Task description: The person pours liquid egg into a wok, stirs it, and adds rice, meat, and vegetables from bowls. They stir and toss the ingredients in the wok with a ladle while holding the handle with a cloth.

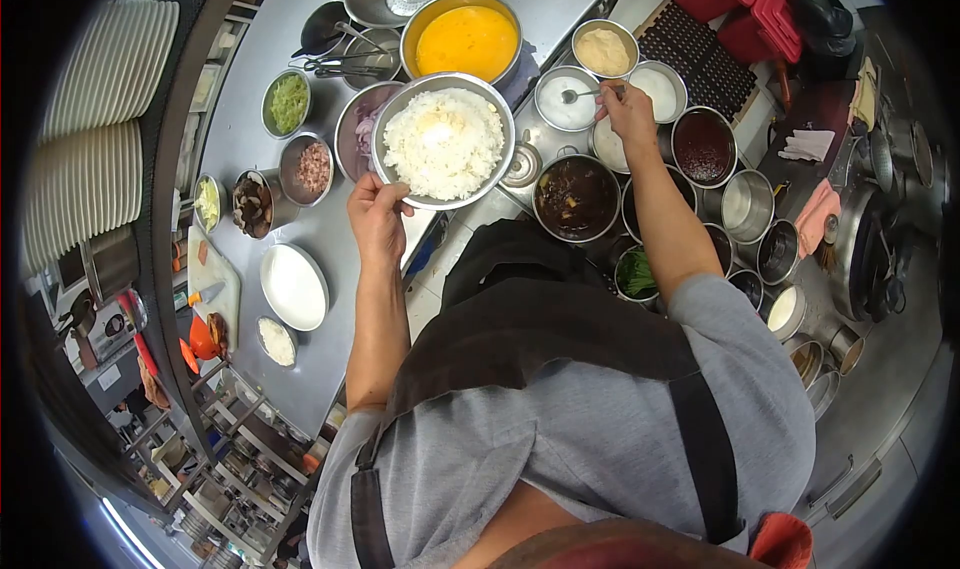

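Observation:
My left hand (381, 214) pinches the near rim of a metal bowl (508, 154) filled with white rice (443, 147), with a paler yellowish spot on top. Behind that bowl is a larger one of yellow-orange liquid (465, 41), and a bowl of sliced purple onion (365, 129) lies partly hidden under its left edge. My right hand (628, 114) is closed on the handle of a small spoon (571, 97), whose tip is over a container of white granules (565, 114). Near that hand are containers of white powder (655, 94) and beige paste (603, 52).
Bowls of chopped greens (287, 104) and diced pink meat (307, 169), a white oval dish (295, 287) and a cutting board with a knife (208, 294) stand left. Pots of dark sauce (576, 199) and red sauce (704, 147) crowd the right. Stacked plates (95, 69) fill a shelf.

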A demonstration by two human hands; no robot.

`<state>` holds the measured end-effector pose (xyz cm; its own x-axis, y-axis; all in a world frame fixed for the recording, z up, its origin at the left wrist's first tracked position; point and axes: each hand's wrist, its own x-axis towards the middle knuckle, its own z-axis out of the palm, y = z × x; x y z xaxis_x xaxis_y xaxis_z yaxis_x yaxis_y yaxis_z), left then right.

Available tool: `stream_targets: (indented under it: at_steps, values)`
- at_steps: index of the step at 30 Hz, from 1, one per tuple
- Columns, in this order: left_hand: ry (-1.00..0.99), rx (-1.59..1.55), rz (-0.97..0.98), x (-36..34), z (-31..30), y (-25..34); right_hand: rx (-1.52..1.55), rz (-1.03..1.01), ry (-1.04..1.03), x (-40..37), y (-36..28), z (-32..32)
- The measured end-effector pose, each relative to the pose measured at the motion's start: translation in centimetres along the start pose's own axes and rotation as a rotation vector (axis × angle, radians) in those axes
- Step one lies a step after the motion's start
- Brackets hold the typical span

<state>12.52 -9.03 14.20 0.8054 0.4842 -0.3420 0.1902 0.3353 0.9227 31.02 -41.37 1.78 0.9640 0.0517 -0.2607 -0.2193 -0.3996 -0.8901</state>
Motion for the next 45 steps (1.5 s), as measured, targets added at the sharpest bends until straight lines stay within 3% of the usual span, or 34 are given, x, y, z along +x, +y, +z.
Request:
stream_targets:
  at_steps: [10,19,24,27,32,34,38,40,43,45]
  values:
    - [-0.002,-0.003,0.002,0.0,0.2,0.2,0.102,0.086,0.042,-0.2,-0.2,-0.5]
    - [-0.009,0.001,0.001,0.2,0.2,0.1,0.02,-0.007,0.047,-0.1,-0.2,0.0]
    - [-0.012,-0.012,0.001,0.3,0.1,0.1,0.166,0.09,0.062,-0.8,-1.3,-1.1]
    - [-0.007,-0.021,0.004,0.3,0.2,0.1,0.339,0.047,0.058,-1.2,-1.5,-2.7]
    - [0.006,0.0,0.009,0.3,0.5,0.2,0.453,-0.03,0.017,-4.9,-9.2,-5.2]
    - [-0.003,0.003,0.012,0.6,0.5,0.1,0.549,-0.133,-0.058,-7.4,-13.5,-5.2]
    - [-0.035,-0.003,0.011,0.7,0.8,-0.1,0.457,-0.295,-0.272,-10.2,-17.2,-4.2]
    - [-0.049,-0.025,0.011,0.6,0.6,-0.2,0.432,-0.361,-0.189,-8.9,-16.2,-4.4]
    - [-0.068,-0.051,0.007,0.4,0.3,-0.4,0.102,-0.457,0.198,-5.4,-13.3,-6.2]
    - [-0.066,-0.05,0.021,0.2,0.4,-0.1,0.005,-0.464,0.261,-3.6,-10.0,-6.7]
